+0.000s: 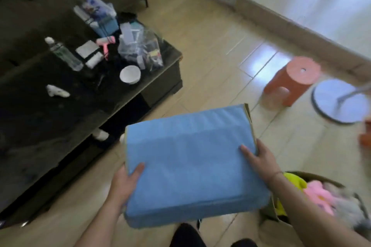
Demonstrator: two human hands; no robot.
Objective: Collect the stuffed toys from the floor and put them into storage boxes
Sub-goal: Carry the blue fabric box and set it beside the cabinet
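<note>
Blue box: a flat, folded blue fabric storage box [192, 164] is held up over the floor [216, 50], at about 6 o'clock in the view.
Left hand: the left hand [124, 184] grips the box's near-left edge, thumb lying on top.
Right hand: the right hand [261, 161] grips the box's right edge, thumb on top and fingers curled round the side.
Toys: a yellow stuffed toy [294, 181], a pink stuffed toy [319, 196] and a grey one sit together inside an open storage box [270, 213] at 4 o'clock, just beside the right arm.
Table: a dark glass table [60, 126] at 10 o'clock carries a clear bottle [64, 54], a white bowl [130, 74] and a clear plastic bag [140, 48] of small things.
Stool: an orange plastic stool [293, 80] stands on the floor at 2 o'clock, near a round white stand base [339, 104].
</note>
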